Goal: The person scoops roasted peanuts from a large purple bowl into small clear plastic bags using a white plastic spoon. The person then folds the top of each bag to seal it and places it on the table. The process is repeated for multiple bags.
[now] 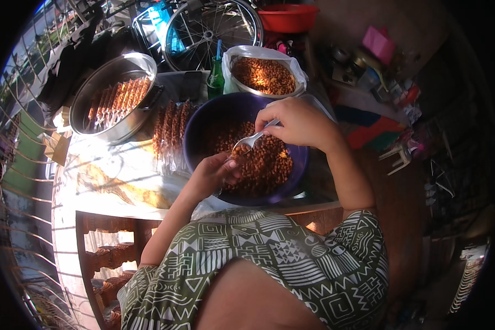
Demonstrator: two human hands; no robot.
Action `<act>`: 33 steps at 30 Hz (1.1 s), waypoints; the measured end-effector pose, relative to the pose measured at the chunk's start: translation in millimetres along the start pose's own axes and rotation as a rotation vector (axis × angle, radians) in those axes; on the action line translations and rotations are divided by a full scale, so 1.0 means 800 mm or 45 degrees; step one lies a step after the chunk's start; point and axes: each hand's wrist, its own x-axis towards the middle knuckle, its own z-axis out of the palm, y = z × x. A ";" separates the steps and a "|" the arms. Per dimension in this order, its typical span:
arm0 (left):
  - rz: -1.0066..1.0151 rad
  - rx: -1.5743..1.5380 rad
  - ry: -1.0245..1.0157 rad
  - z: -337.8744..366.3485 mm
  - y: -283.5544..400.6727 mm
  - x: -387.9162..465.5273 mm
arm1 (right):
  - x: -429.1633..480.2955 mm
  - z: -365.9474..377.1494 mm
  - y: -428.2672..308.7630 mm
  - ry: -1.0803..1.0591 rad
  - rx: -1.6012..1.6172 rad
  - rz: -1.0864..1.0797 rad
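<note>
My right hand (pixel 291 121) grips the handle of a pale spoon (pixel 253 138), whose bowl carries several brown nuts. The spoon's tip meets the fingers of my left hand (pixel 214 173), which pinch what looks like a narrow clear plastic bag, mostly hidden by the hand. Both hands are over a deep purple basin (pixel 301 165) partly filled with loose reddish-brown nuts (pixel 268 173). Left of the basin, filled slim plastic packets (pixel 171 132) lie side by side on the table. More such packets (pixel 119 99) rest in a round metal pot (pixel 107 134).
Behind the basin stands a bag-lined container (pixel 299 88) of nuts, beside a green glass bottle (pixel 215 78) with a straw. A dark phone-like object (pixel 192 84) lies on the table (pixel 119 194). Farther off are a spoked wheel (pixel 208 35) and a red tub (pixel 288 20).
</note>
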 end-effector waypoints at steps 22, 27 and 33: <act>0.352 0.311 0.142 0.013 -0.002 0.000 | -0.073 0.005 -0.005 0.439 -0.490 0.117; 0.369 0.458 0.171 0.011 -0.008 0.002 | -0.110 0.104 0.040 0.028 -0.735 0.361; 0.390 0.455 0.178 0.021 0.006 -0.005 | -0.132 0.130 0.029 0.005 -0.665 0.445</act>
